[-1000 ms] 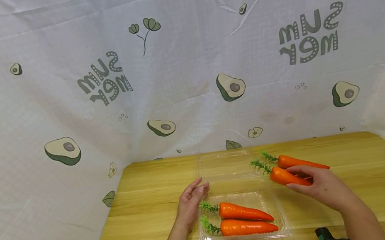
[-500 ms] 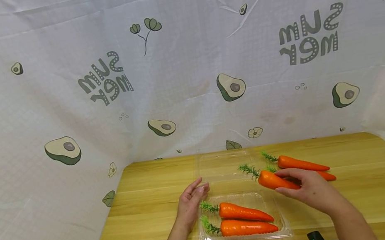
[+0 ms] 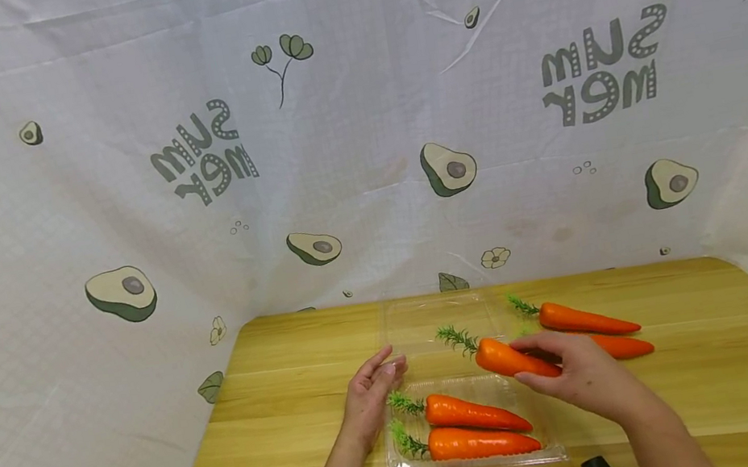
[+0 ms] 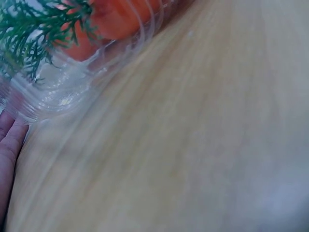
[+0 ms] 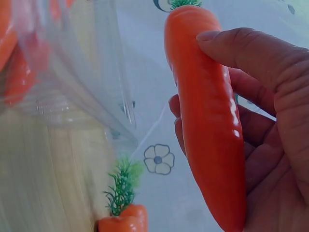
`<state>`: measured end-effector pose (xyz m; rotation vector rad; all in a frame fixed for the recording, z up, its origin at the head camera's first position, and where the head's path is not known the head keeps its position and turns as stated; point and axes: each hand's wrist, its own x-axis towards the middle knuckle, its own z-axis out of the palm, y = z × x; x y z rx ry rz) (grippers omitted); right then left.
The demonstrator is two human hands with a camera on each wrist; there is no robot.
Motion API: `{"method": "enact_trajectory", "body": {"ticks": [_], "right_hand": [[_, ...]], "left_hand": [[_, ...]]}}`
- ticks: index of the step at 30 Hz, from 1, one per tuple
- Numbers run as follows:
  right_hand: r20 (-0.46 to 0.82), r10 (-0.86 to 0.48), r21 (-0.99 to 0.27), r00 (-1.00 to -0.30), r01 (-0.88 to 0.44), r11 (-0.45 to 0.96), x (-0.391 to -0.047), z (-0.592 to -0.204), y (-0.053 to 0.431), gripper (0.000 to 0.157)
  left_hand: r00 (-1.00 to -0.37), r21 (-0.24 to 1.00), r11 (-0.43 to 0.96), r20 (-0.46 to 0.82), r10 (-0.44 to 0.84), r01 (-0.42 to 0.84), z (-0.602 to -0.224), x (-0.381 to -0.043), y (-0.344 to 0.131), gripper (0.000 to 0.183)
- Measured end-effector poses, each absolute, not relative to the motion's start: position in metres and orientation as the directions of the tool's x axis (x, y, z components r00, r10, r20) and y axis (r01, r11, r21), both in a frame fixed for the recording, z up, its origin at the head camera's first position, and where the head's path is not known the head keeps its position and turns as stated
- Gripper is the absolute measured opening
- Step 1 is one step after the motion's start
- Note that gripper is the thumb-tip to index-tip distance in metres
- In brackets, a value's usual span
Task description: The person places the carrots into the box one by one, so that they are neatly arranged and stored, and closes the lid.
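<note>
My right hand (image 3: pixel 581 380) pinches a carrot (image 3: pixel 511 357) at mid-frame above the tray (image 3: pixel 549 434), my left hand (image 3: pixel 371 397) resting open at its left edge; a loose pinch could drop it outside.

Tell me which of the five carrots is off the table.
The carrot gripped in the right hand: it hangs above the clear tray. Two lie in the tray, two on the table.
</note>
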<state>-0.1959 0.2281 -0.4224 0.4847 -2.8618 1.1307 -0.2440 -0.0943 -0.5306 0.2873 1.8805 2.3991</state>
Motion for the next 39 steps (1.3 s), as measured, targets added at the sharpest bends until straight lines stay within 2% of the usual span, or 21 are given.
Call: {"method": "enact_trajectory", "body": {"ticks": [14, 33, 39], "right_hand": [[0.102, -0.373, -0.676, -0.922, -0.34, 0.654, -0.2, -0.421, 0.208, 0.042], [0.072, -0.538, -0.612, -0.84, -0.463, 0.641, -0.215, -0.432, 0.183, 0.038], [0.07, -0.545, -0.588, -0.836, -0.476, 0.654, -0.218, -0.438, 0.18, 0.035]], "left_hand": [[-0.979, 0.966, -0.253, 0.096, 0.18, 0.048, -0.53, -0.245, -0.094, 0.055], [-0.981, 0.97, -0.24, 0.083, 0.176, 0.039, -0.529, -0.246, -0.094, 0.053], [-0.984, 0.971, -0.236, 0.071, 0.16, 0.032, -0.528, -0.245, -0.094, 0.05]]}}
